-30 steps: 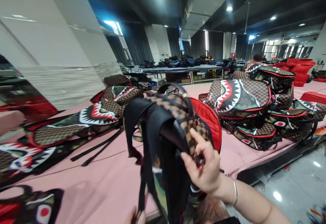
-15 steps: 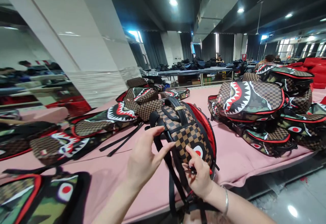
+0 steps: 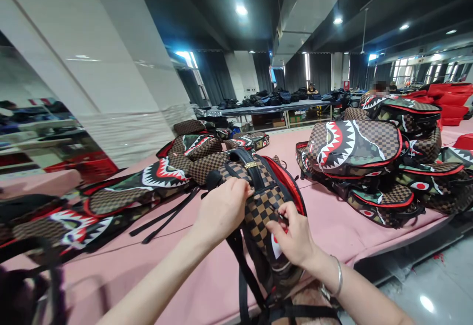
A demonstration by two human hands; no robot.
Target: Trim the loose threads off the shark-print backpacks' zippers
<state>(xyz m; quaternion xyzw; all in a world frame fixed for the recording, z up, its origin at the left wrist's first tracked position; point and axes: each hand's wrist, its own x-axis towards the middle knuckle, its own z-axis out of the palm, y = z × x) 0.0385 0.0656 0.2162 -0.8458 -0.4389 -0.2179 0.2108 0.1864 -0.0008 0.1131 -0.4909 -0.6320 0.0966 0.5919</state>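
A brown checkered backpack (image 3: 263, 207) with a black top handle stands on the near edge of the pink-covered table (image 3: 207, 271), its red-lined opening on the right. My left hand (image 3: 227, 207) is closed at the bag's upper left side, below the handle; what its fingertips pinch is too small to make out. On the bag's right side, my right hand (image 3: 293, 234) has its fingers curled round a small dark object that I cannot identify. Black straps hang from the bag toward the table edge.
Shark-mouth backpacks are stacked on the right (image 3: 358, 147), and more lie along the left (image 3: 136, 192). A white pillar (image 3: 121, 79) rises behind the left bags. Farther back, people sit near a long table (image 3: 258, 110) heaped with dark items.
My left hand has gone from open fingers to closed ones, moving toward the bag. My right hand has shifted slightly up and right, its index finger now bent. The view has shifted a little.
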